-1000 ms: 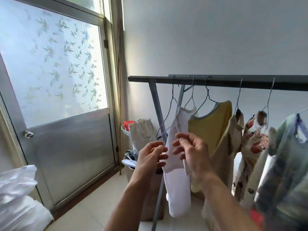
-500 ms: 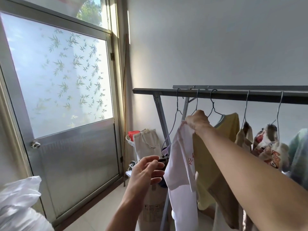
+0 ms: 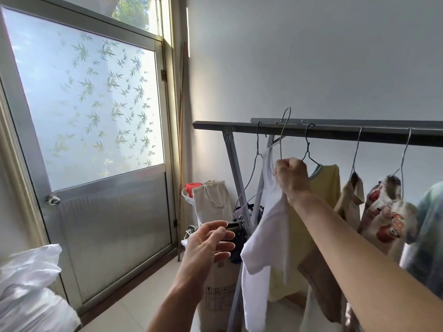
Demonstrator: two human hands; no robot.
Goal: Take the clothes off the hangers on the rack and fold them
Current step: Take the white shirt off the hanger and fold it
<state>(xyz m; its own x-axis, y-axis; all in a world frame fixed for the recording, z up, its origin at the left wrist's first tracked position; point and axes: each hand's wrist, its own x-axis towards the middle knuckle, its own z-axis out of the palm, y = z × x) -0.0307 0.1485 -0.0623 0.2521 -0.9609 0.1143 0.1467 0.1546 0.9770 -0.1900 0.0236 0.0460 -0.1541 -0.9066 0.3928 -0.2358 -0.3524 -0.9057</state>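
A dark metal rack (image 3: 335,131) crosses the right half of the view. My right hand (image 3: 291,179) grips a wire hanger (image 3: 284,130) that carries a white garment (image 3: 266,240); the hanger's hook stands above the bar, off it. My left hand (image 3: 206,245) hovers open to the left of the white garment, holding nothing. Further right on the bar hang a yellow shirt (image 3: 328,188), a beige garment (image 3: 351,200), a patterned garment (image 3: 388,216) and a greenish one (image 3: 429,224). An empty hanger (image 3: 257,149) hangs left of the lifted one.
A metal door with frosted leaf-patterned glass (image 3: 91,111) fills the left. White bedding or plastic (image 3: 28,291) lies at the lower left. A cloth bag (image 3: 211,200), a basket with a red item (image 3: 191,190) and a cardboard box (image 3: 220,291) stand in the corner by the rack's leg.
My right hand went from the white garment's side up to the hanger neck and lifted the hanger's hook above the bar. My left hand stayed open nearby.
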